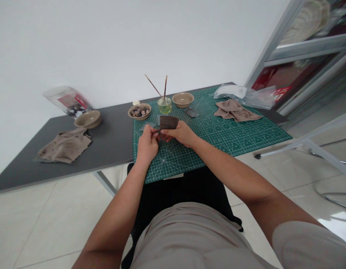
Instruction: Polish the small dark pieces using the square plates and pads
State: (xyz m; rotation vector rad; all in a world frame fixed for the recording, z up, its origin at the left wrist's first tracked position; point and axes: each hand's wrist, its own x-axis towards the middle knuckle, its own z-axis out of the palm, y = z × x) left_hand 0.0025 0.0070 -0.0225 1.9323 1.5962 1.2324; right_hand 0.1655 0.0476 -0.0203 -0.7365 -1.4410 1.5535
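Observation:
A dark brown, cup-shaped piece (169,121) is held in my right hand (183,133) above the green cutting mat (218,136). The fingers wrap its lower side and the thumb lies across it. My left hand (148,142) is closed in a pinch at the piece's lower left edge; what its fingertips grip is too small to make out. Beyond the left hand, a thin grey sheet (146,126) shows on the mat. Another crumpled dark grey scrap (191,111) lies past the right hand.
Behind the hands stand a bowl of small brown and pink bits (139,112), a glass jar (164,106) with two sticks, and a tan bowl (183,99). Brown cloths lie left (65,145) and right (236,110). Another bowl (88,119) and plastic bags (66,101) flank them.

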